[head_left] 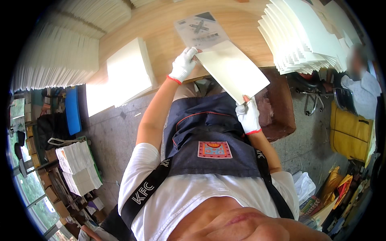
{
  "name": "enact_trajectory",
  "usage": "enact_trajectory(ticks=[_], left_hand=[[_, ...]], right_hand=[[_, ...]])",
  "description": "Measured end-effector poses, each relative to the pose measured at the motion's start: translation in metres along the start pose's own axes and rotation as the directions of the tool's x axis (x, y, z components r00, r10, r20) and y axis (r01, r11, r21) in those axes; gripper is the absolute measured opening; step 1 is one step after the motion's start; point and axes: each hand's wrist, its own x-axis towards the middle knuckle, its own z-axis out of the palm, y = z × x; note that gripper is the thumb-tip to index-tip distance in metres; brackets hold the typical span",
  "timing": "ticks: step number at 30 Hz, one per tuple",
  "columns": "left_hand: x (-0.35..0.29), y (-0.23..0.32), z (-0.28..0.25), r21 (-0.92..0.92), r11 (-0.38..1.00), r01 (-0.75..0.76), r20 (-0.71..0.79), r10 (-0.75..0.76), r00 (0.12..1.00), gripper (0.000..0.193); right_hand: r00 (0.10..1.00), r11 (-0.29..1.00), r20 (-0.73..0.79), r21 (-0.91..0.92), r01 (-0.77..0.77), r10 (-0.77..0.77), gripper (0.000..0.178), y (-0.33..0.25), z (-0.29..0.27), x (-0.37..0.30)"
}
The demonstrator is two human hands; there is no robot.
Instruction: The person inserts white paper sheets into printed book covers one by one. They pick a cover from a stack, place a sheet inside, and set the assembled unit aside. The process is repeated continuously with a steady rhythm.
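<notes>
Both my hands wear white gloves with red cuffs. Between them a cream paper booklet slants from the table edge toward my lap. My left hand pinches its upper left corner, where a translucent printed cover sheet meets it. That cover lies folded away from me on the table, with a dark crossed-pencil picture on it. At the near lower corner, my right hand grips the booklet, its bare thumb on top. The fingers beneath the paper are hidden.
The wooden table carries a white paper stack left of my hands, long rows of upright paper at far left, and fanned cream stacks at right. A brown stool stands beside my lap. Another person sits at far right.
</notes>
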Motion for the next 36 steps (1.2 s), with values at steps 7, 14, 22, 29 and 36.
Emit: enact_trajectory(ticks=[7, 14, 22, 29, 36], left_hand=[[-0.048, 0.039, 0.052, -0.67, 0.716, 0.194, -0.416, -0.579, 0.701, 0.055], [-0.086, 0.018, 0.126, -0.956, -0.085, 0.281, 0.27, -0.632, 0.726, 0.038], [-0.121, -0.007, 0.126, -0.876, -0.147, 0.459, 0.446, -0.608, 0.657, 0.033], [-0.143, -0.024, 0.133, -0.884, 0.062, 0.463, 0.332, -0.614, 0.716, 0.028], [-0.18, -0.043, 0.17, -0.66, 0.44, 0.609, 0.142, -0.723, 0.676, 0.034]], right_hand=[[0.999, 0.997, 0.04, -0.08, -0.009, 0.012, 0.011, 0.021, 0.025, -0.027], [0.989, 0.953, 0.113, -0.298, -0.057, 0.095, 0.025, 0.029, 0.021, -0.04], [0.971, 0.896, 0.039, -0.396, -0.202, 0.236, 0.024, 0.047, 0.015, -0.025], [0.962, 0.913, 0.111, -0.36, -0.194, 0.249, 0.023, 0.045, 0.001, -0.016], [0.97, 0.896, -0.062, -0.373, -0.241, 0.235, 0.019, 0.077, 0.027, 0.045]])
